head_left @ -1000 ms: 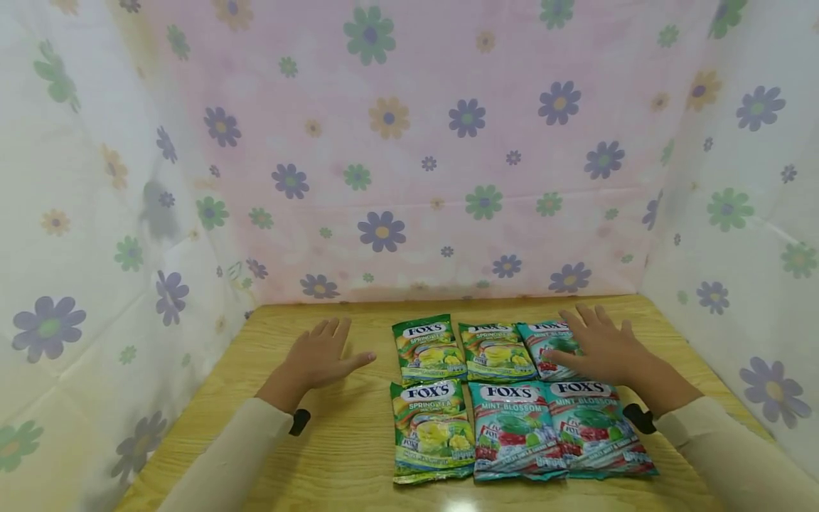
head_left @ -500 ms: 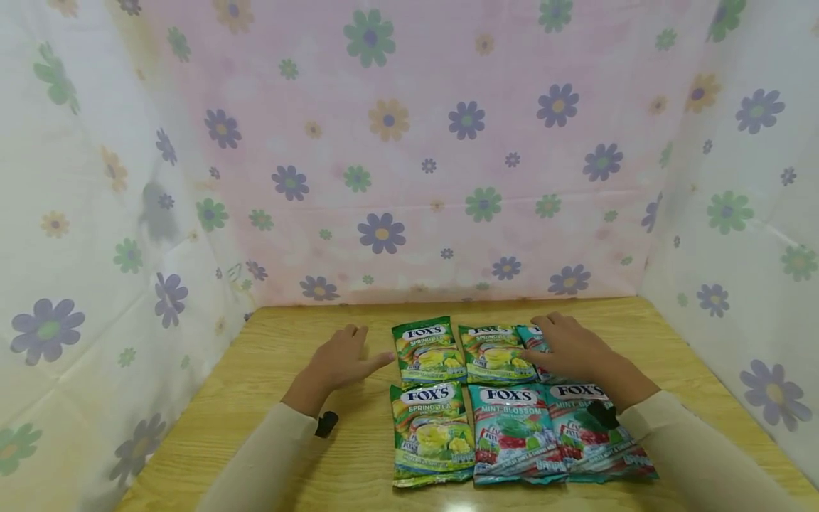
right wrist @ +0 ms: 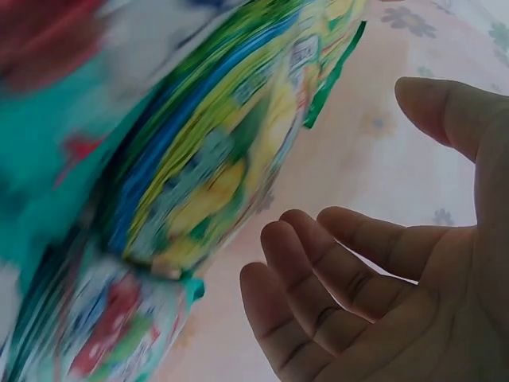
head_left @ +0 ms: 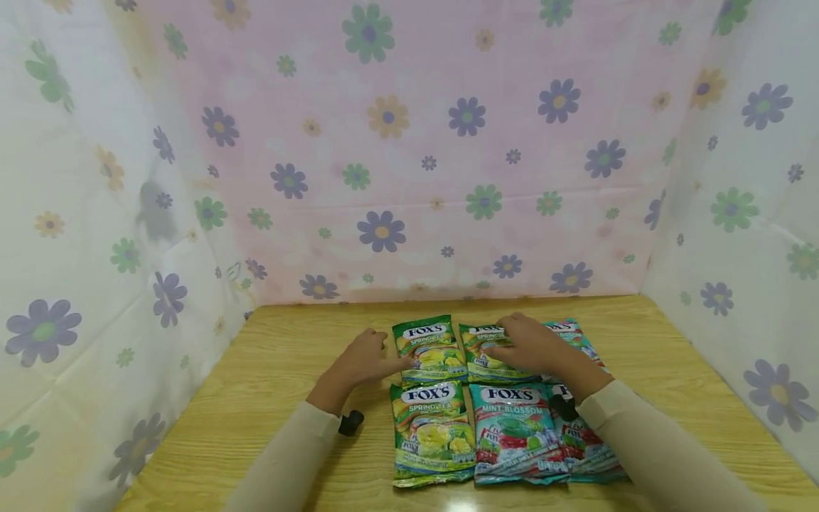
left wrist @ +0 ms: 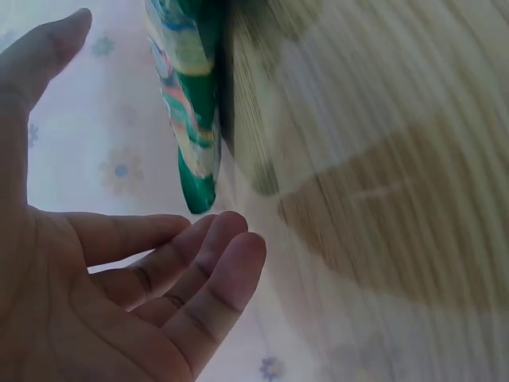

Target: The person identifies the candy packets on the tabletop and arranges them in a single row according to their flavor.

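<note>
- We see the left hand (head_left: pixel 360 364) with its fingers loosely bent, the thumb spread away from them and nothing held between.
- We find the first green bag (head_left: pixel 436 348) just to the right of these fingers; the thumb overlaps its left edge, though we cannot tell whether it touches.
- We see the right hand (head_left: pixel 536 348) with relaxed fingers, slightly bent and holding nothing, the thumb set apart.
- We note the second green bag (head_left: pixel 481 365) under and to the left of the right fingers, partly covered by them; contact is unclear.
- We place the small blue bag (head_left: pixel 581 337) to the right of the right fingers, partly hidden by that hand.
- Nearer to us than both sets of fingers, we count the front green bag (head_left: pixel 433 437), the middle blue bag (head_left: pixel 517 439) and the last blue bag (head_left: pixel 585 446), partly covered by the right sleeve (head_left: pixel 659 444).
- Beneath all fingers we see the wooden table (head_left: pixel 275 355); beyond them hangs flowered cloth (head_left: pixel 416 181).
</note>
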`<state>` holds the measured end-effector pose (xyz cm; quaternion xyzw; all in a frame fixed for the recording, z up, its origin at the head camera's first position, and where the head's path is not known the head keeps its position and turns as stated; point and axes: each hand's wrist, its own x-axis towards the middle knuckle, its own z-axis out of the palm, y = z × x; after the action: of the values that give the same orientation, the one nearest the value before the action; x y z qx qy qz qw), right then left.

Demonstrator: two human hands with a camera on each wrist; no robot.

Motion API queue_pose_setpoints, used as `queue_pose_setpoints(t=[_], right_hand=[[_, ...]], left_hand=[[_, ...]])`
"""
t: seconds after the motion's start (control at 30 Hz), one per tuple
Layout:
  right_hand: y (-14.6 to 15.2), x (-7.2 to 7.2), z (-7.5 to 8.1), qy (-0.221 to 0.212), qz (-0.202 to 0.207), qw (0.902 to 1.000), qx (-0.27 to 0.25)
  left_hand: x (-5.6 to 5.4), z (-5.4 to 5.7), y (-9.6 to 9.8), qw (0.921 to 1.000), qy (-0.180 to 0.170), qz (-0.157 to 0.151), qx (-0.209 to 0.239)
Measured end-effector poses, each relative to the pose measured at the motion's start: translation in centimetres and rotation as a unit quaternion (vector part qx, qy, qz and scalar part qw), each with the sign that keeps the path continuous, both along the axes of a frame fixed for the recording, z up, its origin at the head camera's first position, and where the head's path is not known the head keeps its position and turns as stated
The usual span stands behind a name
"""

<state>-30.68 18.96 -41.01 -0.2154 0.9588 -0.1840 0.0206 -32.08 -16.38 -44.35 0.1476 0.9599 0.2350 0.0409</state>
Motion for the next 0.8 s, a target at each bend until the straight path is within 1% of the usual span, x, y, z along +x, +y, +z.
queue_pose_setpoints(t=[0.13,0.23,0.4,0.53,0.63,0.7,0.8], right_hand=[[-1.4,-0.5,0.3,-0.026,0.015,0.9983,-0.05],[-2.3,-0.9,0.4,-0.048,0.019,0.9953,-0.082],[-3.9,-1.2,0.1,-0.085,-0.002,0.9903,-0.11],[-5.3,-1.3,0.0,-0.117,-0.028,0.9823,-0.143],[-6.2,-1.3,0.0,-0.144,-0.042,0.9736,-0.172],[-6.7,-1.4,0.0,-0.16,-0.05,0.969,-0.181],[-7.4,-1.7,-0.1,-0.174,-0.06,0.9653,-0.186]], left_hand=[[-0.2,-0.3,0.6,0.9999,0.006,-0.006,0.012],[-0.4,-0.5,1.0,0.9996,0.008,-0.003,0.028],[-0.2,-0.4,1.5,0.9971,-0.014,0.023,0.072],[-0.1,-0.3,1.9,0.9943,-0.034,0.038,0.094],[-0.1,-0.2,2.0,0.9919,-0.046,0.047,0.109],[-0.1,-0.2,2.0,0.9895,-0.056,0.053,0.122],[-0.1,-0.2,2.0,0.9863,-0.068,0.058,0.138]])
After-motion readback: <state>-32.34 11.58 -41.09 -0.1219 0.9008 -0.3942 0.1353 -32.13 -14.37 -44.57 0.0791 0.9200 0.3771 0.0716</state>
